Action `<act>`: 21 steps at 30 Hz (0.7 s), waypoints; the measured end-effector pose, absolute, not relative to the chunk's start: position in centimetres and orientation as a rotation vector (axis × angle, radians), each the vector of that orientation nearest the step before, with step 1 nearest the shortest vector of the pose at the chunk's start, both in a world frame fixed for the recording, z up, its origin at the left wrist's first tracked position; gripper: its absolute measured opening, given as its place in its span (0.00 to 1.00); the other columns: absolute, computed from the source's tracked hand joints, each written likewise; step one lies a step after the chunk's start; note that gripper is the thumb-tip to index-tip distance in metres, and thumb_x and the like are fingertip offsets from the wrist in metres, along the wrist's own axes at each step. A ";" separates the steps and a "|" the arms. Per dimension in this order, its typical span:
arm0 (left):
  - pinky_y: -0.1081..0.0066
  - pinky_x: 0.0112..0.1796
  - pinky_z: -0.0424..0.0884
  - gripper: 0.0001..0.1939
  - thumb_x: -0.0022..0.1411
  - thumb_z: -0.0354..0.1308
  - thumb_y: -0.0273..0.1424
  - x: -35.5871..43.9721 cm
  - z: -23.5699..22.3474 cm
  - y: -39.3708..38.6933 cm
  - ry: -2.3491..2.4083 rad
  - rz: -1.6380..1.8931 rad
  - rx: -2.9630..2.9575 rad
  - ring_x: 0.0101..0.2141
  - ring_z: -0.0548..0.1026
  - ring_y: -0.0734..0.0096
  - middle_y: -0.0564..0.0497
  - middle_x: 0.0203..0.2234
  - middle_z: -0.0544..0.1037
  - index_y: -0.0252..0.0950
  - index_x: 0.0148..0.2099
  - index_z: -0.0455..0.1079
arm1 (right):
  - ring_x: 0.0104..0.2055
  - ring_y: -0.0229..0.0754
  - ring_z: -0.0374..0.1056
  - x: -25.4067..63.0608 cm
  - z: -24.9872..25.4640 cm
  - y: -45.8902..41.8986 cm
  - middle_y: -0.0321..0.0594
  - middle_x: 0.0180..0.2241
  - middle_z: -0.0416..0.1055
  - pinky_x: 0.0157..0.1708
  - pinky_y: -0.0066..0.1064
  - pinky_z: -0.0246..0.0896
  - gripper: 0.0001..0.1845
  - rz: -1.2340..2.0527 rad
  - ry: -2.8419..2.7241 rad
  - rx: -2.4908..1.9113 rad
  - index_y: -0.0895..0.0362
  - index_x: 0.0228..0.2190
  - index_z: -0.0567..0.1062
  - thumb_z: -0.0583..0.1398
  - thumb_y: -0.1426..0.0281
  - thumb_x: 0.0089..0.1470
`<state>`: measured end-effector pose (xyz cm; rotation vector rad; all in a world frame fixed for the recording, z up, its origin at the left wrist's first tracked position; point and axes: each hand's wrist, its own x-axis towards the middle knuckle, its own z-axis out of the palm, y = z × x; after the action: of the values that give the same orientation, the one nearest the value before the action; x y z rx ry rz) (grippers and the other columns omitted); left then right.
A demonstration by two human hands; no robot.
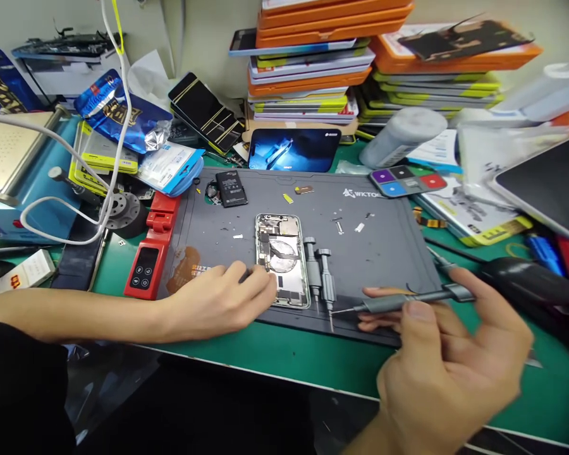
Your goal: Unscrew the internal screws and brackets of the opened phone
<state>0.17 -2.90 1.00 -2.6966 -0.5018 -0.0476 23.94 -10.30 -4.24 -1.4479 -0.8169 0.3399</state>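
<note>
Centrally, a grey work mat [370, 246] is spanning the frame. Our right hand [469, 360] is filling the lower right, well apart from our left hand [218, 297], whose fingers are curling over the lower left part of an opened phone [284, 256], lying mid-frame; we cannot tell whether they are pinching anything. The phone is looking thin, stiff and light, its bare insides probably fragile, so its rim is offering the safest hold. Smallest, a slim grey screwdriver [389, 303] is pointing leftward, clamped in our right fingers.
</note>
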 end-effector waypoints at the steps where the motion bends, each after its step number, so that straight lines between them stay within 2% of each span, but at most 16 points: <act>1: 0.69 0.25 0.68 0.19 0.71 0.52 0.20 0.1 1.0 -3.2 -0.466 -0.071 -2.665 0.30 0.71 0.72 0.44 0.45 0.77 0.26 0.61 0.71 | 0.22 0.42 0.74 23.9 -4.2 -10.3 0.37 0.30 0.82 0.17 0.36 0.69 0.28 0.336 -0.815 -1.451 0.47 0.58 0.75 0.68 0.64 0.56; 4: 0.69 0.27 0.68 0.19 0.74 0.53 0.26 0.0 0.9 -3.9 -0.436 -0.121 -2.599 0.32 0.73 0.70 0.41 0.46 0.78 0.22 0.62 0.72 | 0.22 0.40 0.74 23.9 -4.1 -10.3 0.37 0.30 0.82 0.19 0.33 0.71 0.28 0.329 -0.816 -1.469 0.51 0.58 0.74 0.68 0.64 0.57; 7: 0.67 0.30 0.69 0.23 0.77 0.52 0.35 0.0 0.5 -4.4 -0.444 -0.132 -2.550 0.36 0.76 0.66 0.37 0.48 0.78 0.20 0.62 0.72 | 0.23 0.38 0.73 23.9 -4.0 -10.3 0.37 0.31 0.82 0.21 0.32 0.71 0.28 0.355 -0.820 -1.469 0.53 0.59 0.72 0.67 0.64 0.58; 9: 0.68 0.30 0.70 0.25 0.77 0.53 0.37 0.0 0.1 -4.6 -0.432 -0.135 -2.519 0.38 0.77 0.64 0.36 0.49 0.78 0.19 0.62 0.71 | 0.22 0.37 0.72 24.0 -4.0 -10.3 0.37 0.32 0.82 0.21 0.32 0.71 0.28 0.368 -0.816 -1.466 0.54 0.60 0.71 0.66 0.64 0.60; 13: 0.68 0.30 0.70 0.26 0.76 0.55 0.38 -0.2 -0.4 -4.5 -0.392 -0.179 -2.511 0.38 0.78 0.64 0.34 0.48 0.80 0.17 0.61 0.72 | 0.25 0.40 0.73 24.1 -4.0 -10.1 0.35 0.29 0.79 0.21 0.33 0.71 0.29 0.366 -0.799 -1.407 0.53 0.62 0.66 0.63 0.66 0.61; 16: 0.67 0.32 0.71 0.27 0.75 0.56 0.38 -0.4 -0.4 -4.4 -0.399 -0.207 -2.514 0.38 0.78 0.62 0.33 0.48 0.80 0.16 0.61 0.72 | 0.22 0.39 0.70 24.2 -3.9 -9.9 0.30 0.26 0.74 0.22 0.34 0.71 0.24 0.326 -0.807 -1.314 0.51 0.59 0.68 0.59 0.70 0.61; 18: 0.67 0.32 0.72 0.28 0.74 0.57 0.35 -0.4 -0.2 -4.4 -0.392 -0.165 -2.527 0.38 0.78 0.62 0.33 0.49 0.80 0.18 0.66 0.67 | 0.19 0.38 0.67 24.2 -3.8 -9.8 0.29 0.25 0.73 0.20 0.35 0.70 0.23 0.324 -0.834 -1.279 0.51 0.57 0.70 0.57 0.71 0.61; 21: 0.68 0.32 0.72 0.33 0.71 0.57 0.29 -0.4 0.1 -4.4 -0.383 -0.076 -2.572 0.34 0.77 0.66 0.37 0.49 0.80 0.25 0.74 0.57 | 0.17 0.38 0.66 24.1 -3.9 -9.8 0.30 0.26 0.73 0.19 0.35 0.69 0.24 0.349 -0.857 -1.273 0.50 0.57 0.71 0.57 0.72 0.60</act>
<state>-0.38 -4.41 0.10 -2.5721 -0.3832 -0.0763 24.13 -9.85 -3.94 -1.2727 -0.8572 0.3492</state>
